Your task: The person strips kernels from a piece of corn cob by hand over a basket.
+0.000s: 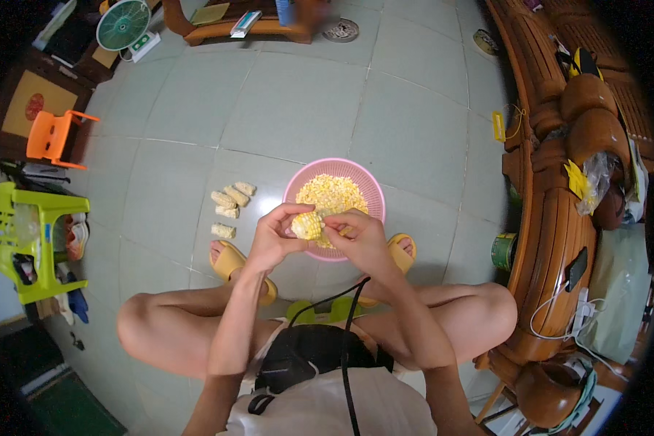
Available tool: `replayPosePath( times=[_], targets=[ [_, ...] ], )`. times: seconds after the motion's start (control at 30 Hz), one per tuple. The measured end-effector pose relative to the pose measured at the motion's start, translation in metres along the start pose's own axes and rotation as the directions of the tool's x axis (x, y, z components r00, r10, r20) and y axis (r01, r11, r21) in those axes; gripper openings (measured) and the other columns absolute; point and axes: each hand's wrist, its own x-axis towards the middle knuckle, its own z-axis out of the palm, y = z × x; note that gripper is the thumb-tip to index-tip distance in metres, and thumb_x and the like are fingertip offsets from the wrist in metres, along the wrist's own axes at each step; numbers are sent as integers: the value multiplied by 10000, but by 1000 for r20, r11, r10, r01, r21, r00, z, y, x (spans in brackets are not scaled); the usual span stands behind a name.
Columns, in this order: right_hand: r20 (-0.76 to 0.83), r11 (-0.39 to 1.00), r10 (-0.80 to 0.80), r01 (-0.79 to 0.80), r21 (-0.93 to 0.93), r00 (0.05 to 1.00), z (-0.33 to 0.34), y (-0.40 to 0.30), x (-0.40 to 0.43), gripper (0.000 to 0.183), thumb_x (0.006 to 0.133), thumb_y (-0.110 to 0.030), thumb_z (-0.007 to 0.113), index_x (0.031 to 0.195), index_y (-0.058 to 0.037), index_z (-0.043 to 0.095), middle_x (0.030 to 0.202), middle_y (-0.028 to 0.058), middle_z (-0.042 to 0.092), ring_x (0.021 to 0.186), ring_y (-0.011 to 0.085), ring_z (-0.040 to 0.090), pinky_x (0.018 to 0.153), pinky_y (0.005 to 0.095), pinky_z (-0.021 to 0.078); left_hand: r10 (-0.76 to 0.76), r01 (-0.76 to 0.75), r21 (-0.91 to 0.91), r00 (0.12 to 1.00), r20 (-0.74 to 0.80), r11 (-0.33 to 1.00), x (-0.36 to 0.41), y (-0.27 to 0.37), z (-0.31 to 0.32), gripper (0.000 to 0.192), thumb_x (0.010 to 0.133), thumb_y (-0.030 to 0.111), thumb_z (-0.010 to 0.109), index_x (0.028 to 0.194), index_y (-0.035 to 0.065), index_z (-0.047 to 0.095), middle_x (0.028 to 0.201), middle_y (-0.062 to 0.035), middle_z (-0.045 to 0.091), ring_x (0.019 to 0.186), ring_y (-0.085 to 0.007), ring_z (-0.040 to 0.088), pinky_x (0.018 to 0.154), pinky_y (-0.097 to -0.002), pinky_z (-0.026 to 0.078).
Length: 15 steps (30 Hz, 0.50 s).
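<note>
My left hand [277,235] grips a short piece of corn cob [307,225] that still bears yellow kernels, its pale cut end turned up towards me. The fingertips of my right hand [357,237] touch the kernels on the cob's right side; whether a loose kernel is between them I cannot tell. Both hands are above the near part of a pink plastic basket [382,210] with slotted walls. Loose corn kernels [332,191] cover its bottom. Several stripped cob pieces [235,195] lie on the floor to the basket's left.
Yellow slippers [230,260] flank the basket on the tiled floor [294,103]. At left stand a green plastic chair [49,218], an orange chair [52,136] and a fan [124,27]. Along the right runs a carved wooden bench [547,234] with a phone [576,268] and cables on it.
</note>
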Motion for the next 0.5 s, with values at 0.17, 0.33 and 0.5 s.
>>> replayPosePath(
  times=[0.17, 0.33, 0.5],
  targets=[
    [2, 939, -208, 201, -278, 978, 0, -3, -2, 158, 723, -106, 655, 860, -27, 647, 787, 91, 601, 715, 233, 600, 636, 324, 488, -5, 5, 7, 1000, -6, 1000, 0, -2, 2, 546, 597, -173, 655, 1103, 8, 559, 1187, -114, 540, 1073, -147, 506, 832, -246, 446],
    [41, 896, -221, 220, -386, 974, -2, -4, 1, 150, 701, -85, 704, 831, -28, 654, 762, 76, 597, 669, 156, 577, 578, 252, 470, 24, -23, 17, 999, -27, 1000, 0, -4, 1, 533, 606, -175, 643, 1100, 9, 560, 1141, -88, 557, 994, -110, 522, 782, -213, 453],
    [66, 946, 2, 20, -324, 998, -7, -4, 3, 208, 718, -188, 697, 830, -19, 651, 765, 101, 606, 681, 215, 595, 630, 312, 471, -34, 34, 13, 999, -40, 999, 0, -10, -6, 529, 614, -180, 628, 1099, 20, 562, 1076, -57, 565, 912, -75, 524, 744, -186, 460]
  ],
)
